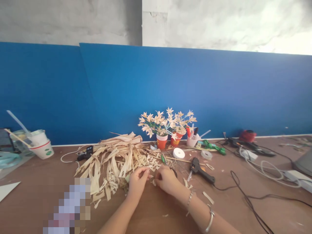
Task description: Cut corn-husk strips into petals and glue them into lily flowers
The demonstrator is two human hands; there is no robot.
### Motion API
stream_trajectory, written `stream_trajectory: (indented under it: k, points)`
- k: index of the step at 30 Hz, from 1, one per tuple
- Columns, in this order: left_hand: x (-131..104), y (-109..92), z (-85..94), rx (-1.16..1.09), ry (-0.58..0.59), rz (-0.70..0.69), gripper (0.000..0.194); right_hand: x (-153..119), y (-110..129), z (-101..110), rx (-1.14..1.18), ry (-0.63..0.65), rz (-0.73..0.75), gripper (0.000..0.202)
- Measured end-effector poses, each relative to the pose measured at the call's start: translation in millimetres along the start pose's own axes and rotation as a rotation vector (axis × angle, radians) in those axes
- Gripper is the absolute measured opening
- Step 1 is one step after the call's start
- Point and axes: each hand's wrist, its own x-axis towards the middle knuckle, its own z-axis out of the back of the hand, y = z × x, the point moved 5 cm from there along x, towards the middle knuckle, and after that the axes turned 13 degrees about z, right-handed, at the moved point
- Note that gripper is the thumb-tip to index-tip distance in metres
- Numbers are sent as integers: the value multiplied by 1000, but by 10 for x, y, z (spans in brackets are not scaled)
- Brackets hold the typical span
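My left hand (139, 178) is near the middle of the brown table, thumb and fingers pinched together at the right edge of a heap of dried husks (117, 159). Close beside it on the right, my right hand (165, 178) is curled with its fingertips pointing left, over small pale scraps. What either hand grips is too small to make out. Just beyond the hands lie cut husk pieces (152, 162) and a green-handled tool (163, 158). Two bracelets circle my right forearm.
Red cups (162, 142) of pale flowers stand against the blue partition (151, 84). A white roll (178, 153), a clear tape roll (206, 154) and a black glue gun (201, 170) lie to the right, with cables (251, 201) beyond. White cups (43, 149) stand far left.
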Motion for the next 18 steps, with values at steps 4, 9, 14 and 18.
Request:
stream_trajectory:
  k: [4, 9, 14, 18]
  points:
    - [0, 8, 0, -8, 8, 6, 29, -20, -41, -31, 22, -66, 22, 15]
    - [-10, -14, 4, 8, 5, 30, 30, -49, -42, -51, 50, -81, 62, 21]
    - [-17, -11, -1, -27, 12, 59, 28, -54, -63, -85, 74, -92, 88, 13]
    - [-26, -9, -11, -81, 20, 91, 27, -65, -46, -95, 45, -125, 64, 2]
